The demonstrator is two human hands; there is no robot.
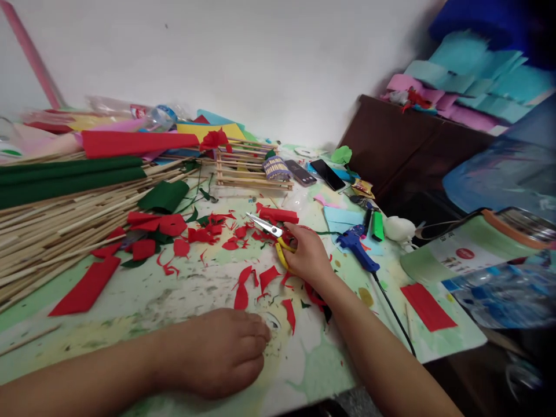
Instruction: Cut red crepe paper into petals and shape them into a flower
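Note:
My right hand (306, 252) is closed around the yellow handles of a pair of scissors (270, 227), whose blades point up and to the left, nearly together. Under and around the blades lie red scraps (234, 238) and a rolled red piece (278, 215). Nearer to me, my left hand (221, 352) rests on the table as a loose fist, its fingers curled under; whatever they hold, if anything, is hidden. Just beyond its knuckles are more red offcuts (242, 289).
Thin wooden sticks (65, 231) pile up at the left under dark green sheets (69, 179). A stick frame (252, 168) stands at the back beside two phones (328, 174). A blue glue gun (358, 248), its cord trailing, and a green bottle (456, 249) are at right.

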